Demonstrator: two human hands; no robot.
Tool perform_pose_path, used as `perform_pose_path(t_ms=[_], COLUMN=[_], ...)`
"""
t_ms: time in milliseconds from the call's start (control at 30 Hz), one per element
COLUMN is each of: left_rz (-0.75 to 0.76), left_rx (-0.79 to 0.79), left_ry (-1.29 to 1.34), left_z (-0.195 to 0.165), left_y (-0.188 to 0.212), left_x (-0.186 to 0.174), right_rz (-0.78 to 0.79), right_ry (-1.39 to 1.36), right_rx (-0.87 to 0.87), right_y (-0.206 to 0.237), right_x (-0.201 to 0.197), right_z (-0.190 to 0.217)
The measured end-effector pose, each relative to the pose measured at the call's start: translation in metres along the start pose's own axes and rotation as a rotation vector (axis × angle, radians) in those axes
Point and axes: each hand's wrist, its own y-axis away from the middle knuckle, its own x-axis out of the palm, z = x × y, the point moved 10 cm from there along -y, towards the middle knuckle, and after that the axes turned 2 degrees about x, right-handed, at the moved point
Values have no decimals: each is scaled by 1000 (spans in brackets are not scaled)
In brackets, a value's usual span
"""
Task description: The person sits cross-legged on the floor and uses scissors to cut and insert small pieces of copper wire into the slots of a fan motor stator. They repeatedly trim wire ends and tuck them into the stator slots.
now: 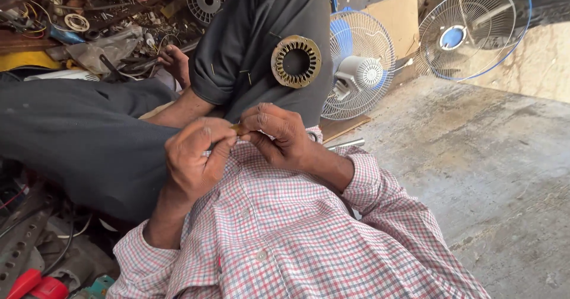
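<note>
Left hand [196,153] is closed in a pinch grip on a small brass-coloured piece [237,129]; the piece is met from 3 o'clock by the right hand [279,134], fingertips likewise shut on it. What the piece is cannot be told. Steady opposing pressure is judged best, wrists kept braced over the checked shirt [285,228]. At 12 o'clock a seated person's sleeve [261,32] and stator ring [296,61] crowd close; open concrete floor [487,174] is left at 3 o'clock.

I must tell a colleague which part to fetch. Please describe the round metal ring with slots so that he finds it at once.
Find the co-worker in the dark grey shirt, left of the white and blue fan. The stator ring lies against that shirt: brownish, toothed inside, not plastic.
</note>
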Motion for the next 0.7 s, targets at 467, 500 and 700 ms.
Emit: perform_pose_path(t_ms=[467, 500, 700], left_rz=[88, 67, -48], left_rx=[246, 270, 155], left_ry=[-133, -119, -115], left_z=[-17, -17, 9], left_y=[-13, -12, -7], left_x=[19, 20, 11], right_rz=[-16, -19, -123], right_ry=[187, 176, 377], right_rx=[-41, -11, 24], right_y=[8, 8, 5], right_x=[-16, -16, -41], right_z=[4, 1, 1])
